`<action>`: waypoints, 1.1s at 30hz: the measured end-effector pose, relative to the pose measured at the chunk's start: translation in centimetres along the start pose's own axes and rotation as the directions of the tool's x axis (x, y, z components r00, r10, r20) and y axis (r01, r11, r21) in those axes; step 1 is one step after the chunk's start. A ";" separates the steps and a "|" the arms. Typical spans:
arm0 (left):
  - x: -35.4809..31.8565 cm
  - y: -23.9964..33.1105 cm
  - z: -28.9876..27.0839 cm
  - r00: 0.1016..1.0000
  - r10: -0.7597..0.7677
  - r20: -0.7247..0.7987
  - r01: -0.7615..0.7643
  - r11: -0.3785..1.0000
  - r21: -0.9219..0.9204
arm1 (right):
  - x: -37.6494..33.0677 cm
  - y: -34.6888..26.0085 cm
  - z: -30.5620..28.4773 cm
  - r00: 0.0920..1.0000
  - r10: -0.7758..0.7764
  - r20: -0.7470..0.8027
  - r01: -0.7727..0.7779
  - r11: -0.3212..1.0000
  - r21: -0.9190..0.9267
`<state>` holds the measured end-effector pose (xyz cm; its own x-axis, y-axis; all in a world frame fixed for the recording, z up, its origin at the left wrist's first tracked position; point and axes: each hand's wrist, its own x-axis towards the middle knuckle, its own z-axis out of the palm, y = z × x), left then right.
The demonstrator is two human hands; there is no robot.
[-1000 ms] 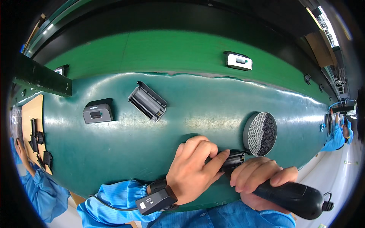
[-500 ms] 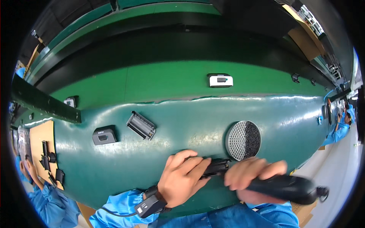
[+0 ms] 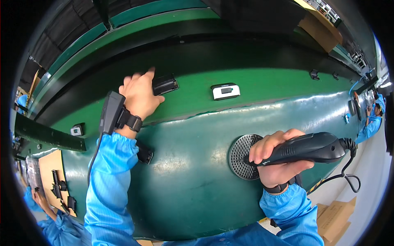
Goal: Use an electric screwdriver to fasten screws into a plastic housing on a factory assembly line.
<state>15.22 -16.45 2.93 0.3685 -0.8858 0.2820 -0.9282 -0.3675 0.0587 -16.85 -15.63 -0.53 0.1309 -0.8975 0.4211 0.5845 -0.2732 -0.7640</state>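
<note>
My left hand [image 3: 139,93] is stretched out over the green strip at the back, thumb and fingers apart. A black plastic housing [image 3: 166,85] lies on that strip just beside the hand, its end between thumb and forefinger. My right hand [image 3: 276,158] is wrapped round a black corded electric screwdriver [image 3: 305,148]. The screwdriver points left, its front end over a round tray [image 3: 239,168] with a grid of holes. Dark bits fill part of the tray; my right hand hides some of it. Another black housing [image 3: 145,153] is partly covered by my left sleeve.
A white-and-black device [image 3: 226,91] stands on the green strip, with a similar one [image 3: 76,130] at far left. A green post [image 3: 49,133] juts in at left. Black parts lie on a cardboard sheet [image 3: 65,168]. A co-worker's hand [image 3: 42,199] is at lower left.
My left hand has moved from the near bench to the back strip, where the black housing now lies. My right hand has raised the screwdriver over the round tray. The view has shifted.
</note>
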 end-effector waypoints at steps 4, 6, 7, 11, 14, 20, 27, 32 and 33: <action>0.8 4.5 0.9 0.982 0.154 -0.107 -0.177 0.952 -0.251 | -0.2 -0.1 0.1 0.999 0.036 -0.019 -0.036 0.999 -0.022; 1.3 8.4 1.1 0.982 0.179 0.068 -0.130 0.886 -0.446 | -0.4 -0.2 -0.2 0.999 0.025 -0.022 -0.026 1.000 -0.018; 1.4 9.9 1.3 0.974 0.185 0.133 -0.095 0.860 -0.502 | -0.4 -0.1 -0.3 1.000 0.018 -0.017 -0.018 1.000 0.000; 3.1 13.3 4.4 0.966 0.106 0.235 0.049 0.822 -0.568 | -0.5 0.1 0.0 1.000 -0.002 0.018 0.001 0.999 0.038; 3.4 14.7 6.0 0.977 0.016 0.211 0.122 0.773 -0.623 | -0.5 0.1 0.2 0.998 -0.026 0.053 0.028 0.998 -0.047; 3.1 16.6 6.7 0.977 -0.063 0.205 0.185 0.730 -0.658 | -0.9 0.1 0.3 1.000 -0.010 0.016 0.010 1.000 0.008; -1.0 14.6 2.9 0.941 0.013 -0.339 -0.264 0.656 -0.707 | -0.5 -0.1 0.3 0.999 0.041 -0.028 -0.042 0.999 -0.015; -9.1 9.2 -5.8 0.822 0.463 -0.330 -0.569 0.683 -0.458 | -0.3 -0.4 -0.4 0.996 0.074 -0.053 -0.077 0.995 -0.065; -11.5 8.0 -6.2 0.770 0.541 -0.338 -0.635 0.697 -0.333 | -0.5 -0.8 -0.1 0.996 0.073 -0.054 -0.076 0.995 -0.058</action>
<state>3.24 -7.50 6.07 -0.2355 -0.7855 0.5724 -0.8981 0.4010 0.1807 -17.46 -15.03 -0.15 0.1297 -0.9323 0.3376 0.5252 -0.2242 -0.8209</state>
